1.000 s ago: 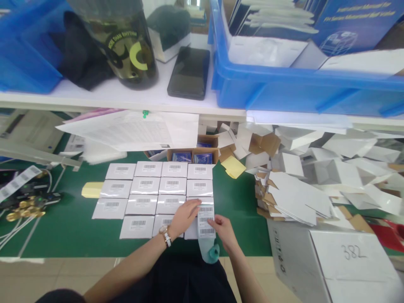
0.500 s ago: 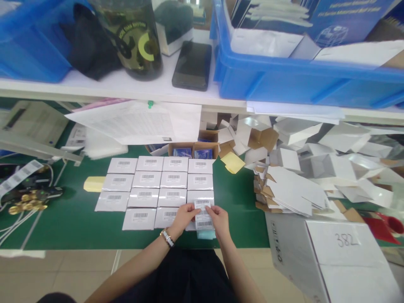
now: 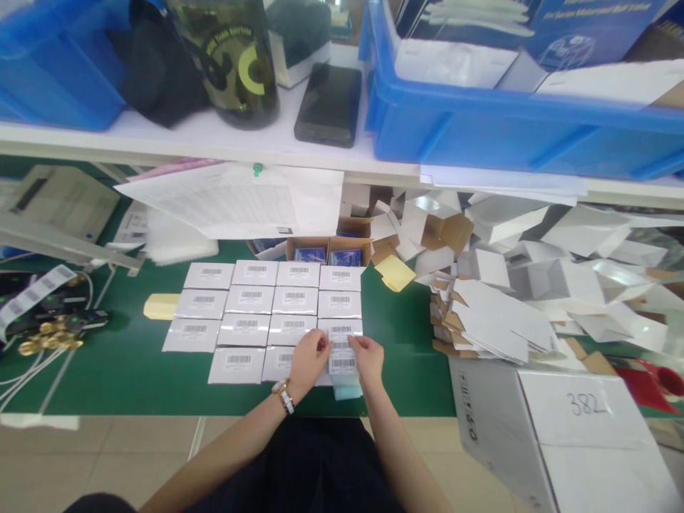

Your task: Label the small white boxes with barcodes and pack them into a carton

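My right hand (image 3: 368, 360) pinches the right edge of a strip of white barcode labels (image 3: 343, 366), which has a pale teal tail (image 3: 347, 387) at its lower end. My left hand (image 3: 311, 360), with a watch (image 3: 285, 396) on the wrist, is closed just left of the strip; what its fingertips hold, if anything, is too small to make out. Under the strip's upper end lies a white box (image 3: 325, 325) in the right column; a barcode label (image 3: 340, 330) shows over it. Several other white boxes (image 3: 238, 365) lie in rows to the left and behind, most bearing barcode labels.
Open cartons (image 3: 307, 254) with blue packets stand behind the rows. White folded boxes (image 3: 496, 324) pile up on the right, beside a large carton (image 3: 582, 406) marked 382. Cables with brass fittings (image 3: 50, 338) lie at left. A shelf edge (image 3: 214, 146) with blue bins (image 3: 507, 128) runs above.
My left hand has come off the label strip and sits slightly left of it. The labels have shifted a little away from me on the box. My right hand keeps its pinch.
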Available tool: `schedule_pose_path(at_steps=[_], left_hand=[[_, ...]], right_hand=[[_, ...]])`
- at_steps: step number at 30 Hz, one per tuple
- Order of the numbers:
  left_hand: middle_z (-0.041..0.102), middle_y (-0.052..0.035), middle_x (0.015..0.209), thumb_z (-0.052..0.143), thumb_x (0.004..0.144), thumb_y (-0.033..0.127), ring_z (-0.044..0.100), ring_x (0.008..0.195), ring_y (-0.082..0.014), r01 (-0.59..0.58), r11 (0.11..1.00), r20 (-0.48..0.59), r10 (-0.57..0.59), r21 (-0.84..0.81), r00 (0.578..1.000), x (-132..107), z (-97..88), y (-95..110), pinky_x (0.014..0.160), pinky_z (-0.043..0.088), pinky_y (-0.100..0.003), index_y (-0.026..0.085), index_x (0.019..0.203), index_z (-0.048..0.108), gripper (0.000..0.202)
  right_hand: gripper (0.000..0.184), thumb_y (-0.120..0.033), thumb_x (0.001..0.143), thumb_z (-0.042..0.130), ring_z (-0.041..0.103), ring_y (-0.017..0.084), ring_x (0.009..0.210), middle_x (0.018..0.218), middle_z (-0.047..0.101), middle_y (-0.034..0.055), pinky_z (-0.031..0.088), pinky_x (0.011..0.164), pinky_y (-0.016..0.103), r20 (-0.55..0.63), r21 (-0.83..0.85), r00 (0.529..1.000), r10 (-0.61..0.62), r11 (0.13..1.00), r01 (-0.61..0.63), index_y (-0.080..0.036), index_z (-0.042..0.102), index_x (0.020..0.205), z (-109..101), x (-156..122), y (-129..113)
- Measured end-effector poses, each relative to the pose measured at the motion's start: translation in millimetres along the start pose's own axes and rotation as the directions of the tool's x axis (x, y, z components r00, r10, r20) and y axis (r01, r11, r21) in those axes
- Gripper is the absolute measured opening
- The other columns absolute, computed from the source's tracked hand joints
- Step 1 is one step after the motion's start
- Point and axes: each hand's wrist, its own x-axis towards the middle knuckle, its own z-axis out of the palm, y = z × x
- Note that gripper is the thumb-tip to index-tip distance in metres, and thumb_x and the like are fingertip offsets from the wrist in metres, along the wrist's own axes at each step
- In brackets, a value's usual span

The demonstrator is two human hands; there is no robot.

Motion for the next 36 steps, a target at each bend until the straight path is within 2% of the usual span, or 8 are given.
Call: schedule_pose_path(at_steps=[2,4,8,19,29,32,36], left_hand=[[0.065,-0.0063,0.093,0.050,0.091,0.027,0.060,0.092,-0.0226,-0.177,0.982,0.014,0.176,0.067,0.984,-4.4,0.7,1.6,0.085,0.051,-0.040,0.019,0.092,0.061,0.013],[0.065,-0.0093,0.112,0.048,0.093,0.020,0.058,0.109,-0.0239,-0.319,0.943,0.071,0.313,0.092,0.947,-6.6,4.6,1.1,0.098,0.049,-0.044,0.019,0.108,0.062,0.021],[0.059,-0.0091,0.136,0.042,0.095,0.012,0.050,0.131,-0.0222,-0.458,0.882,0.181,0.435,0.112,0.882,-5.4,15.4,-2.5,0.112,0.043,-0.046,0.020,0.133,0.053,0.040],[0.054,-0.0115,0.143,0.041,0.091,0.004,0.044,0.139,-0.0215,-0.538,0.823,0.265,0.486,0.182,0.833,4.1,24.4,-7.1,0.115,0.042,-0.045,0.015,0.139,0.048,0.051],[0.054,-0.0122,0.144,0.040,0.086,-0.001,0.043,0.139,-0.0210,-0.542,0.808,0.280,0.478,0.232,0.833,9.4,35.0,-4.8,0.117,0.040,-0.043,0.012,0.139,0.047,0.055],[0.055,-0.0112,0.143,0.038,0.084,-0.002,0.045,0.138,-0.0209,-0.528,0.807,0.274,0.462,0.266,0.844,9.0,28.9,-11.0,0.117,0.039,-0.044,0.013,0.139,0.047,0.058],[0.054,-0.0095,0.145,0.036,0.083,-0.003,0.045,0.138,-0.0209,-0.487,0.815,0.262,0.418,0.315,0.870,5.0,6.0,-29.2,0.117,0.038,-0.045,0.015,0.141,0.046,0.062]], right_hand=[[0.034,-0.050,0.068,0.070,0.068,0.026,0.068,0.072,0.075,0.0093,0.049,0.062,0.031,-0.004,-0.049,1.000,-0.016,0.999,0.016,-0.017,0.076,0.072,-0.3,1.0,-1.4],[0.034,-0.050,0.070,0.069,0.067,0.026,0.069,0.072,0.075,0.0093,0.049,0.064,0.032,-0.005,-0.094,0.999,-0.031,0.995,0.031,-0.017,0.076,0.073,-0.9,1.7,-3.2],[0.033,-0.049,0.072,0.066,0.068,0.026,0.073,0.076,0.076,0.0095,0.048,0.068,0.032,0.002,-0.162,0.998,-0.057,0.985,0.057,-0.018,0.077,0.075,-2.3,1.5,-7.1],[0.028,-0.038,0.075,0.059,0.067,0.023,0.068,0.072,0.075,0.0082,0.046,0.065,0.029,-0.011,-0.267,0.997,-0.076,0.961,0.071,-0.017,0.077,0.072,-3.1,-3.0,-17.0],[0.029,-0.038,0.077,0.058,0.064,0.022,0.064,0.069,0.074,0.0081,0.044,0.062,0.029,0.013,-0.291,0.997,-0.074,0.954,0.075,-0.017,0.076,0.069,-4.1,-3.3,-22.0],[0.028,-0.041,0.074,0.062,0.065,0.023,0.066,0.070,0.074,0.0088,0.046,0.063,0.029,0.048,-0.251,0.997,-0.056,0.966,0.066,-0.017,0.076,0.069,-5.5,-2.1,-19.7],[0.030,-0.044,0.069,0.070,0.068,0.024,0.067,0.076,0.076,0.0097,0.049,0.060,0.030,0.184,-0.153,0.983,-0.011,0.987,0.040,-0.016,0.077,0.078,-14.3,-10.3,-12.7]])
